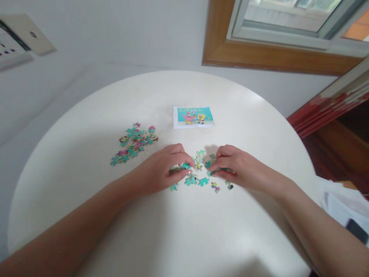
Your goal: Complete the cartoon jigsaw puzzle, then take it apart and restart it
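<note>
Several loose jigsaw puzzle pieces (203, 181), mostly teal with bits of yellow and black, lie scattered on the white round table between my hands. My left hand (165, 167) is closed, with teal puzzle pieces (186, 166) held between thumb and fingers. On the other side of the scatter, my right hand (230, 163) pinches down at the tabletop, its fingertips on a small teal puzzle piece (209, 174). Part of that piece is covered by the fingers. A yellow and purple piece (215, 187) and a dark-marked piece (229, 185) lie just below the right hand.
A heap of teal, pink and yellow puzzle pieces (135, 142) lies left of my left hand. Behind the scatter is a printed cartoon picture card (193, 117). The table (187, 238) meets the wall near a wood-framed window (221, 54). Papers (343, 200) lie beyond its right edge.
</note>
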Tool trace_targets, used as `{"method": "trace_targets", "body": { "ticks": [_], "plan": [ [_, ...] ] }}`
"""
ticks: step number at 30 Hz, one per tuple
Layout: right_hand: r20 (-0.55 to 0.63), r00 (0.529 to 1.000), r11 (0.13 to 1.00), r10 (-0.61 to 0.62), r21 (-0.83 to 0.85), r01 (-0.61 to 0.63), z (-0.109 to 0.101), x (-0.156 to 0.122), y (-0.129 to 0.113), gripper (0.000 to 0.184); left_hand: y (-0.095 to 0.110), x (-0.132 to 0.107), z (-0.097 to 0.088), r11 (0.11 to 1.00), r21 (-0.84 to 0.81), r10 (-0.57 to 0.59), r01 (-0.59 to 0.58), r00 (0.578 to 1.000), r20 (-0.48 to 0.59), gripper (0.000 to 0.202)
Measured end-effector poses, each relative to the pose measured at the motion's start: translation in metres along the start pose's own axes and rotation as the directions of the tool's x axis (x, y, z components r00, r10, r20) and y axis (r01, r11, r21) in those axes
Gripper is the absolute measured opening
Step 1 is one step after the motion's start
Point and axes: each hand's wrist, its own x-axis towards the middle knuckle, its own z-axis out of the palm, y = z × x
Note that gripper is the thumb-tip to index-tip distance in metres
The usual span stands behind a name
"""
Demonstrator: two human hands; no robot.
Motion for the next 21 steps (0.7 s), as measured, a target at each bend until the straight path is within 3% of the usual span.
{"method": "trace_targets", "body": {
  "ticks": [14,18,21],
  "plan": [
    [-0.037,0.997,0.997,0.074,0.026,-0.073,0.008,0.002,-0.004,0.002,0.005,0.0,0.006,0.998,-0.026,0.059,-0.061,0.997,-0.055,0.02],
    [-0.015,0.998,0.997,0.06,0.044,-0.06,0.009,0.004,-0.01,0.008,0.007,-0.001,0.007,0.998,-0.014,0.061,-0.062,0.997,-0.054,0.021],
    [-0.051,0.986,0.981,0.157,0.127,-0.149,0.01,0.006,-0.015,0.007,0.009,-0.001,0.009,0.997,-0.009,0.07,-0.071,0.995,-0.075,0.022]
  ]
}}
